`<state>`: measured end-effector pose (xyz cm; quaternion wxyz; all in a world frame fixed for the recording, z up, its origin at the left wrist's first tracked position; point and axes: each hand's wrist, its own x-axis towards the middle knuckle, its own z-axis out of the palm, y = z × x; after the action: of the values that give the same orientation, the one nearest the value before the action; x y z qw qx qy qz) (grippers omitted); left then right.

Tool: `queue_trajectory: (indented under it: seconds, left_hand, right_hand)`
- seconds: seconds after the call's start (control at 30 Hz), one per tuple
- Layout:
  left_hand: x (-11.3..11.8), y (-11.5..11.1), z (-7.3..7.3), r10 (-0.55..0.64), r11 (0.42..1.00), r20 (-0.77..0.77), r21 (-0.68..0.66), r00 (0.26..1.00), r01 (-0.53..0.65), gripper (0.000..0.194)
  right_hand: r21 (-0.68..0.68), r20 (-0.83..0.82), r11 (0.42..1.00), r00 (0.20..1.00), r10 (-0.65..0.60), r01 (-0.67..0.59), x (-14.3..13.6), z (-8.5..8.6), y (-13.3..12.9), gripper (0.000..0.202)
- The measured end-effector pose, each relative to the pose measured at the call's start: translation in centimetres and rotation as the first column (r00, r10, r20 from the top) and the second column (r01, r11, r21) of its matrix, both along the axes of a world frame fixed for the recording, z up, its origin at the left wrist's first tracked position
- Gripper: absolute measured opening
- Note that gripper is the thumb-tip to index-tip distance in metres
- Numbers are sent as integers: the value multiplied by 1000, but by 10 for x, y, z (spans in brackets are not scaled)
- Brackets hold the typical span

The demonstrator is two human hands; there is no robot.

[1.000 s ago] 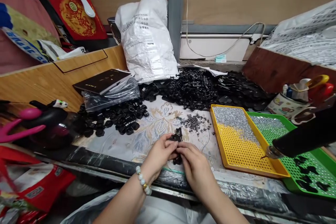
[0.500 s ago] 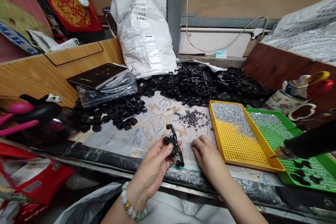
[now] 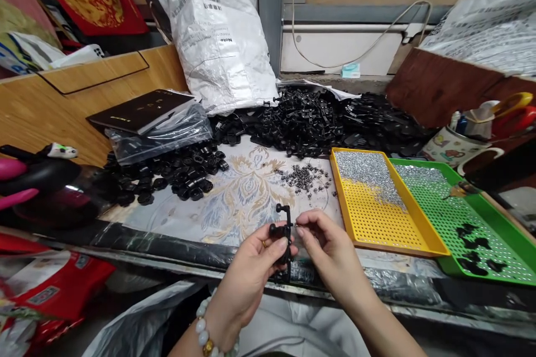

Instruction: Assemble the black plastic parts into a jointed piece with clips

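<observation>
A black jointed part [image 3: 286,234] with round knobs stands roughly upright between the thumb and fingers of my left hand [image 3: 262,259]. Close beside its right side, my right hand [image 3: 324,240] pinches thumb and fingertips together. Something tiny shows at those fingertips, too small to name. Behind the hands, small dark metal pieces [image 3: 305,178] lie scattered on the patterned cloth [image 3: 247,178]. A large heap of black parts [image 3: 310,117] rises farther back.
On the right are a yellow tray [image 3: 364,220] with silvery pieces, a green tray [image 3: 452,209], a mug [image 3: 450,148] and a dark tool [image 3: 489,173]. Black round pieces [image 3: 184,170], a dark notebook [image 3: 140,111] and a white sack [image 3: 221,39] occupy the left and back.
My right hand has lifted off the cloth and come left, up to the black part. My left hand has turned the part more upright. The view has shifted slightly.
</observation>
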<state>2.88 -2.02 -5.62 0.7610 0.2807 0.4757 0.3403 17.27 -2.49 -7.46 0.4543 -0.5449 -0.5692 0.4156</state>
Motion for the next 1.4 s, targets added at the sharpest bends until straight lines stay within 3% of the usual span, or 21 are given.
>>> queue_trajectory:
  seconds: [0.27,0.5,0.73,0.83,0.9,0.97,1.07,1.2,1.4]
  left_hand:
    - [7,-4,-1,10,996,4,89,1000,-10,30]
    - [8,-5,-1,-5,989,15,145,1000,2,25]
    - [5,-8,-2,-29,993,50,114,998,23,28]
    - [-5,-1,2,30,993,-5,117,1000,-29,30]
    - [-23,11,6,150,976,-118,176,982,-128,32]
    - [-48,28,9,310,927,-248,295,918,-233,31]
    - [-85,54,14,482,841,-374,452,792,-298,29]
    - [-106,77,14,446,858,-474,466,759,-213,25]
    - [-75,75,17,294,909,-447,403,845,-104,24]
  right_hand:
    - [128,27,992,1000,-5,1,4,-3,-2,8]
    - [-103,-297,994,955,-6,-26,-1,-7,-7,16]
    - [-310,-495,938,869,-19,-156,-2,0,-4,33]
    - [-310,-409,944,912,-25,-114,0,3,0,39]
    - [-275,-281,961,957,-74,-6,2,1,4,44]
    - [-225,-158,972,982,-107,70,5,-6,7,45]
    - [-124,-25,990,998,-66,62,6,-20,11,40]
    - [-10,98,1000,995,-20,21,5,-32,10,31]
    - [8,130,1000,992,1,-2,5,-30,9,27]
